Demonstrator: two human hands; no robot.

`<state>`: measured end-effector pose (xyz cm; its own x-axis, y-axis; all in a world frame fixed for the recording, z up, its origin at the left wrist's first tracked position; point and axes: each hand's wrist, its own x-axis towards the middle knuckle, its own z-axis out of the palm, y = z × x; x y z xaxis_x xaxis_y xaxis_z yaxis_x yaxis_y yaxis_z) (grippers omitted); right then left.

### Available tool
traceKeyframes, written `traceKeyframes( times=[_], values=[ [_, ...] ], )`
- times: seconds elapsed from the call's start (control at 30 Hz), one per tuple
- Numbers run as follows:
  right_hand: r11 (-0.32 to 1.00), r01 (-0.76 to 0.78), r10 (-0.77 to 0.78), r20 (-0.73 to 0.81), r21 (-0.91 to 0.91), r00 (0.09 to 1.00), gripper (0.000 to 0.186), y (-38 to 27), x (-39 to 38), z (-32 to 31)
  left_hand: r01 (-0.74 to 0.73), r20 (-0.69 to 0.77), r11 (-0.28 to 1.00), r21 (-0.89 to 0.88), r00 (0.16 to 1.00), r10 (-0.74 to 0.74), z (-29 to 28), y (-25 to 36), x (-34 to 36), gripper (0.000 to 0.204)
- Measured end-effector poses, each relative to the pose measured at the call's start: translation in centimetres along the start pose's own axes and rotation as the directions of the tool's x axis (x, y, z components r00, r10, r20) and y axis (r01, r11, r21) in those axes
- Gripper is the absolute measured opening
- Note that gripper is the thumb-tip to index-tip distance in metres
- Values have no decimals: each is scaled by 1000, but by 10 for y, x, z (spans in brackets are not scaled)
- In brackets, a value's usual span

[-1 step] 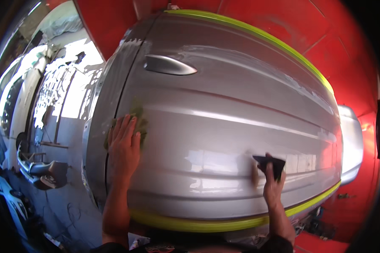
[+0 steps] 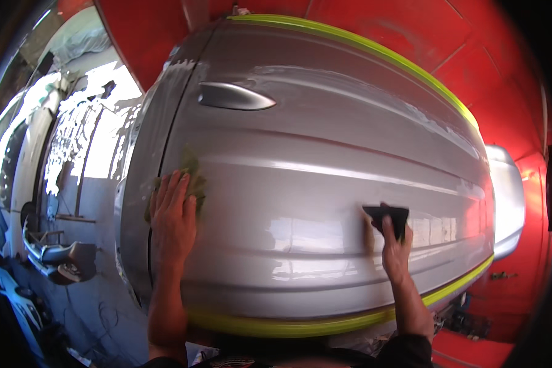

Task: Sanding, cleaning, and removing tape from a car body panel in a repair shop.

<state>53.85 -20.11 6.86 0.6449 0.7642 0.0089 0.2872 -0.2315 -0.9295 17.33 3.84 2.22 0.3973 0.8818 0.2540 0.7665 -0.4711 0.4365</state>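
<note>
A silver-grey car roof (image 2: 257,202) spreads out under my hands. On its left part, by the dark seam, my left hand (image 2: 173,211) lies flat with fingers stretched over a crumpled olive-green cloth (image 2: 194,179); the palm hides much of the cloth. Toward the right, my right hand (image 2: 397,246) grips a thin black squeegee (image 2: 391,214) with a straight wide edge. Its dark reflection shows beside it on the glossy surface, and I cannot tell whether the edge touches the roof. Bright wet-looking patches show around it.
A fin-shaped antenna (image 2: 236,97) sticks up from the roof's far left. Yellow-green tape (image 2: 374,46) lines the far edge, and more tape (image 2: 325,326) the near edge. Red panels (image 2: 411,37) stand behind. Loose car parts (image 2: 58,254) lie on the floor at left.
My right hand and the squeegee have moved slightly away from me across the roof. The whole view has shifted a little; my left hand stays on the cloth.
</note>
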Motion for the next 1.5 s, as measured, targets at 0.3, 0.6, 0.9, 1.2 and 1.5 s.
traceKeyframes(
  times=[0.3, 0.6, 0.9, 1.2, 1.5],
  values=[
    [459, 473, -676, 50, -752, 735, 30, 35, 272, 5, 27, -11, 1000, 12, 1000, -27, 4, -3, 4, 44],
    [378, 703, -623, 396, -602, 674, 41, 9, 277, 180, 37, -22, 999, 23, 999, -36, 0, -2, 0, 44],
    [557, 668, -514, 427, -492, 744, 39, -2, 273, 145, 62, -16, 996, 63, 998, -61, -1, 5, 3, 44],
    [486, 777, -528, 574, -400, 626, 33, -33, 294, 200, 56, -23, 998, 28, 998, -55, -1, 0, 5, 46],
    [872, 467, -452, 126, -149, 883, 19, -28, 323, 219, 66, -25, 998, 19, 998, -66, -2, 2, 0, 47]
  ],
)
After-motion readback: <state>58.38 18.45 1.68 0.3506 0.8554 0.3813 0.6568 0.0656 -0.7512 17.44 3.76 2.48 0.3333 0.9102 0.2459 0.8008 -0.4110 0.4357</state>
